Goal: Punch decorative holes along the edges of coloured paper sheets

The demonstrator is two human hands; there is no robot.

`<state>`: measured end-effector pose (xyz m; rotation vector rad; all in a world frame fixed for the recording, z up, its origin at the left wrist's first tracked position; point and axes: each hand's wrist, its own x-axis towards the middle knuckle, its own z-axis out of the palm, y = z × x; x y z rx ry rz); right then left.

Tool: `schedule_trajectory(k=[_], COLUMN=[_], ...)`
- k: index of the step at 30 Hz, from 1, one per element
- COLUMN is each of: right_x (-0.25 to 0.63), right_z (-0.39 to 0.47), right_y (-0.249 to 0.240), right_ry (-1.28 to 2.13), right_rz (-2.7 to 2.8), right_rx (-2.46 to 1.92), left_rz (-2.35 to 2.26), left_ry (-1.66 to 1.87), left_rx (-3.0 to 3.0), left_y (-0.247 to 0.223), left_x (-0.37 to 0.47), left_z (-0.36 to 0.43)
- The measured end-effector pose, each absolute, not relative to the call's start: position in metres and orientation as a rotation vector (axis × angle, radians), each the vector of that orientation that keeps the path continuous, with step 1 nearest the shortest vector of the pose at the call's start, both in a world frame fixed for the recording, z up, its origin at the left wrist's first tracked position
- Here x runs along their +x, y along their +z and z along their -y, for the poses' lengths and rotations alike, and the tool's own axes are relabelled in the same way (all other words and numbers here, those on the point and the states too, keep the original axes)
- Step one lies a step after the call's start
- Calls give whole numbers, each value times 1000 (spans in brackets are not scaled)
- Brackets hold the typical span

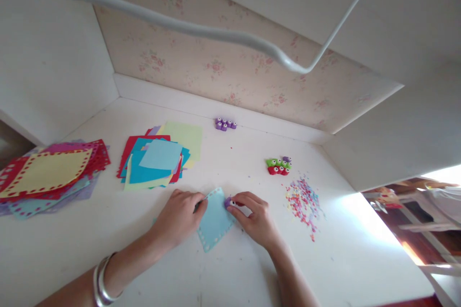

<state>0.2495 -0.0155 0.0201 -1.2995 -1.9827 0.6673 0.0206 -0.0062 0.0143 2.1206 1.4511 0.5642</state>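
A light blue paper [216, 223] with small punched holes along its edges lies tilted between my hands on the white table. My left hand [183, 213] pinches its left side between thumb and fingers. At the paper's right edge, my right hand [254, 216] is closed on a small purple punch [228, 203] with a white eye-like spot. The punch touches the paper's edge; the fingers hide part of it.
Uncut coloured papers [160, 154] are stacked at the left, with hole-edged papers [54, 172] farther left. Purple punches [224, 124] stand near the wall, green and red punches [279, 166] at the right, beside scattered confetti [304, 201]. A white cable [162, 19] crosses above.
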Motion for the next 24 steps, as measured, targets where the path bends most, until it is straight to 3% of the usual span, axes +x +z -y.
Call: schedule_trajectory(k=[7,12,24], right_x=[251,250,251], right_z=[16,15,17], right_y=[26,27,25], right_ry=[787,855,1018], right_rz=[2022,2055,2103], right_rx=[-1292,-1275,-1201], left_rz=[-1521,-1271,-1273], left_ry=[773,646,617], left_rx=[2392,2507,2475], left_y=[10,11,7], left_x=[13,17,18], left_z=[10,20,21])
